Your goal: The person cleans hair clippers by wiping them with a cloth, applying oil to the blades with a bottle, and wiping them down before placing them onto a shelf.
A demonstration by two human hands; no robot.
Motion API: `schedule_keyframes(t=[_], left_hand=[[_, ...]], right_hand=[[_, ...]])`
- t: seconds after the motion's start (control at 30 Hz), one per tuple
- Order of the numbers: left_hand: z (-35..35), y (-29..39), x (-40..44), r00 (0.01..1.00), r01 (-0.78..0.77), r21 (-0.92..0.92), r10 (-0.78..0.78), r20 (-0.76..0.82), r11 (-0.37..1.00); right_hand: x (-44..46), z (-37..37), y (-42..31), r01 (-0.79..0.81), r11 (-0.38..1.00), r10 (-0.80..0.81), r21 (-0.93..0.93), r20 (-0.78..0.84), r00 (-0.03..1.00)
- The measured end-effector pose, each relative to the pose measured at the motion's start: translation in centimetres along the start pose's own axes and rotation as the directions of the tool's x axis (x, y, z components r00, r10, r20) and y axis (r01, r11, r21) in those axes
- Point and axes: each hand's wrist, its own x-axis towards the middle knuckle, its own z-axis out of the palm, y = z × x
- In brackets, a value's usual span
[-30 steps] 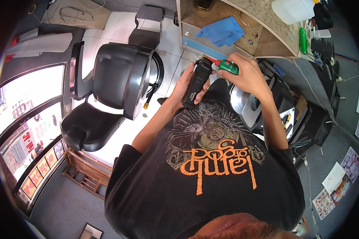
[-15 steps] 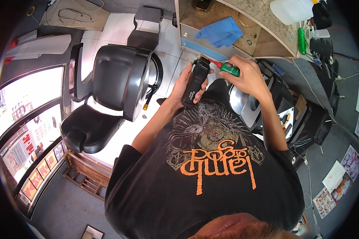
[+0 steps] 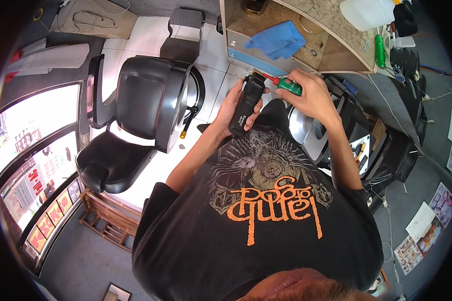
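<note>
A black hair clipper (image 3: 248, 103) lies in my left hand (image 3: 229, 107), its blade end pointing up and away from me. My left fingers are wrapped round its body. In my right hand (image 3: 310, 95) is a small green oil bottle (image 3: 289, 87) with a red nozzle (image 3: 271, 79), gripped between thumb and fingers. The nozzle's tip is at the clipper's blade (image 3: 257, 73); whether it touches the metal or sits just above it I cannot tell. Both things are held in front of my chest, over the floor.
A blue cloth (image 3: 277, 40) lies on the wooden counter (image 3: 336, 30) ahead. A green bottle (image 3: 380, 51) and a white jug (image 3: 367, 14) are at its right. A black barber chair (image 3: 144, 98) stands left, a wooden bench (image 3: 110, 218) behind it. More black chair parts are at my right.
</note>
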Motion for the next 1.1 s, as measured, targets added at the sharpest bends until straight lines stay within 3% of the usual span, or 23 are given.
schedule_keyframes(t=[0.6, 0.8, 0.9, 1.0, 1.1], left_hand=[[-0.2, -0.2, 0.0, 1.000, 0.022, -0.001, -0.022, 0.008, 1.000], [-0.3, 0.0, 0.1, 1.000, 0.014, -0.009, -0.014, 0.015, 1.000], [-0.2, 0.2, 0.0, 1.000, 0.012, -0.011, -0.012, -0.006, 1.000], [-0.2, 0.1, -0.2, 1.000, 0.022, -0.002, -0.022, -0.020, 1.000], [0.1, 0.3, -0.1, 0.999, -0.004, -0.006, 0.003, -0.041, 1.000]], right_hand=[[-0.8, 0.7, 0.3, -0.014, 1.000, 0.015, 0.021, -0.018, 1.000], [-1.7, -0.4, -0.5, -0.164, 0.986, 0.164, 0.026, 0.006, 0.986], [-2.3, -1.3, -0.3, -0.301, 0.929, 0.301, 0.216, 0.035, 0.953], [-3.7, -2.2, 1.4, -0.027, 0.839, 0.142, 0.543, -0.171, 0.975], [-4.7, -6.5, 1.3, 0.203, 0.703, 0.177, 0.682, -0.444, 0.878]])
